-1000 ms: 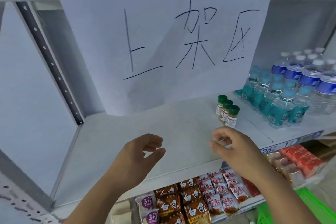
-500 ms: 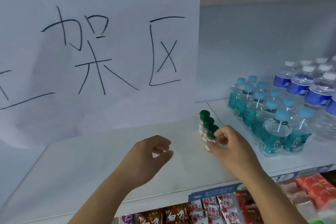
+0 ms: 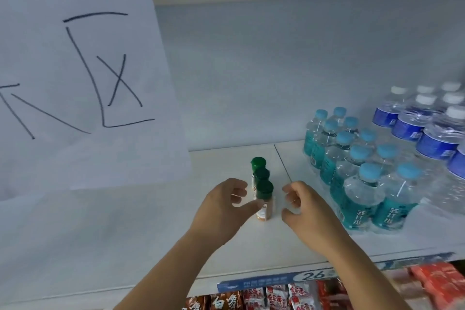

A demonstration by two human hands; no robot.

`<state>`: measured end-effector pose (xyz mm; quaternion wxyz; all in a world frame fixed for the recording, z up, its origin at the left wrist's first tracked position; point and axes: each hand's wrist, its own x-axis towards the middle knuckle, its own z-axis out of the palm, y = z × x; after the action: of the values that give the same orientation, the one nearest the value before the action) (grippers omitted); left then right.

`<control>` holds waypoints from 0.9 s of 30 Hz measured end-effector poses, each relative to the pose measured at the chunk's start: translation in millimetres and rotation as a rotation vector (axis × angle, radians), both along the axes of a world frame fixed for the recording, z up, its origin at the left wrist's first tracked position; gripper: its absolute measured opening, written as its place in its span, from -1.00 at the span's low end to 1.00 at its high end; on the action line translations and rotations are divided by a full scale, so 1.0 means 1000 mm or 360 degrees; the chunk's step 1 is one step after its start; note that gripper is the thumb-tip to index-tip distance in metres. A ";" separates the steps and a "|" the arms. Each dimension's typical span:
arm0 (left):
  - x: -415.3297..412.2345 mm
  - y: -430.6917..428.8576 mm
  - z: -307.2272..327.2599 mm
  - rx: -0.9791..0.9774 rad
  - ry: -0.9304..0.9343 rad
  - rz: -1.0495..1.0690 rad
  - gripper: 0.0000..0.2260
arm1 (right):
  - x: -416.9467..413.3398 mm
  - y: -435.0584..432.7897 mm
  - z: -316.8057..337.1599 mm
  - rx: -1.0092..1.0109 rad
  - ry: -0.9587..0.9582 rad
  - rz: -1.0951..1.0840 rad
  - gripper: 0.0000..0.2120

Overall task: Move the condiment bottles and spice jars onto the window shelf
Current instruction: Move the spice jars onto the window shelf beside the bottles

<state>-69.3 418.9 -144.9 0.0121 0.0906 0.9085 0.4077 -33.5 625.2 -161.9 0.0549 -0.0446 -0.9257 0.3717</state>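
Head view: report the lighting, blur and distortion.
Head view: flat, cool bluish light with only faint shadows; the three spice jars and the paper sign are fairly sharp; the snack packets at the bottom edge are smeared; the wide-angle lens slightly bows the shelf.

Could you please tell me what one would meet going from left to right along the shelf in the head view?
Handwritten paper sign → left hand → row of green-capped spice jars → right hand → teal-labelled water bottles → blue-labelled water bottles.

Left hand (image 3: pixel 221 206) perhaps touches front spice jar (image 3: pixel 265 200).
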 end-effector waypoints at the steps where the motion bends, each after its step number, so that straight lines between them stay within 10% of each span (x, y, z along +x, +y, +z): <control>1: -0.001 0.010 -0.002 0.0000 0.0005 0.0021 -0.55 | 0.000 0.004 -0.002 0.0019 0.0000 0.0001 -0.60; 27: 0.016 -0.019 0.012 0.0273 0.0031 0.0464 -0.83 | -0.047 -0.016 -0.018 -0.0193 0.0165 0.0020 -0.55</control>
<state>-53.6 399.7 -132.4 -0.0639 -0.0376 0.8740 0.4802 -80.9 609.0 -179.5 0.0978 -0.0228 -0.8975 0.4293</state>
